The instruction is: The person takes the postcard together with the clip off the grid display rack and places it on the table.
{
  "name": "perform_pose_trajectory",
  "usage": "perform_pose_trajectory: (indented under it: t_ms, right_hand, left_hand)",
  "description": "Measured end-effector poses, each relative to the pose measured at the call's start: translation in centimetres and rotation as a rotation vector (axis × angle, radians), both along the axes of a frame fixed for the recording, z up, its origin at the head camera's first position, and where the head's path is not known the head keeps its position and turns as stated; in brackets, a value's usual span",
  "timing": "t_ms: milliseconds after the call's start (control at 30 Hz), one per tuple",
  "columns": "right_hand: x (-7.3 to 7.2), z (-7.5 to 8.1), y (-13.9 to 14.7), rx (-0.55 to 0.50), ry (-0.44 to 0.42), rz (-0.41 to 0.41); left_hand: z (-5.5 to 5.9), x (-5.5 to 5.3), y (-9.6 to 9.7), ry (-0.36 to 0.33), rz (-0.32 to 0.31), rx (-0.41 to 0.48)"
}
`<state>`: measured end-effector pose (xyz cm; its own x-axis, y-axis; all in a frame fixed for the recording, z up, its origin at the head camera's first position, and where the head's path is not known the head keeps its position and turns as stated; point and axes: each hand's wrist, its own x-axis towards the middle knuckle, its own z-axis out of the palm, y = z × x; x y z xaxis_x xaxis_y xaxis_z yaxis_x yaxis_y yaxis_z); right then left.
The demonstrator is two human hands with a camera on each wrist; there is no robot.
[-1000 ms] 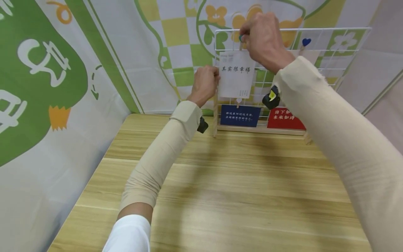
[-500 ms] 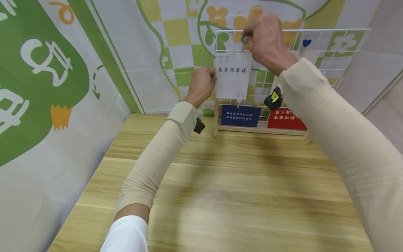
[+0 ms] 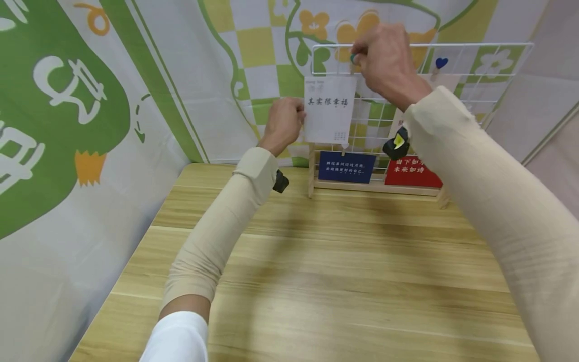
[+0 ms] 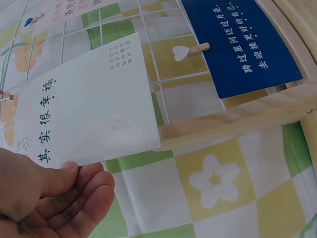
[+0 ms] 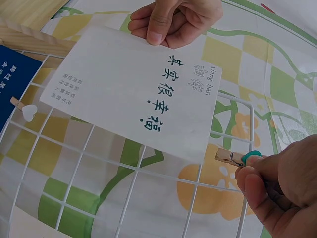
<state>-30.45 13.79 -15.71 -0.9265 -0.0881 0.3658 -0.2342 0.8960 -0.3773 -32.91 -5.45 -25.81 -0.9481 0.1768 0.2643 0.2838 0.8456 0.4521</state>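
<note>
My left hand (image 3: 284, 123) pinches the left edge of a white card (image 3: 329, 110) with Chinese lettering, thumb on its front in the left wrist view. The card is in front of the left part of a white wire grid (image 3: 472, 103). A small wooden clothespin (image 5: 230, 157) with a teal ornament is between the fingertips of my right hand (image 3: 389, 63), near the grid's top bar. In the right wrist view, the clothespin's tip lies just beyond the card's top corner, with a small gap visible between them.
Low on the grid hang a blue card (image 3: 346, 167), with a white-heart clothespin (image 4: 188, 52) above it, and a red card (image 3: 409, 172). A blue-heart clothespin (image 3: 441, 63) sits at upper right. The wooden-footed grid stands on a wood-grain table (image 3: 344, 281) before a patterned cloth.
My left hand has drawn the white card leftward across the grid, past its left side. My right hand, still holding the clothespin, has shifted slightly right.
</note>
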Motion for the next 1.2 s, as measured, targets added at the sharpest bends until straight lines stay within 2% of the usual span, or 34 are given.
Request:
perform_pose_trajectory:
  t_ms: [233,433,700,900,1200]
  right_hand:
    - [-0.1,0.0,0.3,-0.002,-0.030,-0.015]
    - [-0.1,-0.2,0.6,0.002,-0.023,-0.008]
    - [0.3,-0.5,1.0,-0.022,-0.025,0.012]
    - [0.5,-0.9,1.2,-0.011,-0.007,0.017]
    - [0.6,-1.5,2.5,0.004,-0.041,0.017]
  left_hand:
    - [-0.1,0.1,-0.6,0.003,0.005,0.001]
    - [-0.3,0.1,-1.2,-0.007,0.009,0.001]
    - [-0.5,0.2,-2.1,0.035,0.006,-0.033]
    - [-0.7,0.3,-2.5,0.033,0.000,-0.025]
    - [-0.8,0.6,-3.4,-0.044,0.044,0.004]
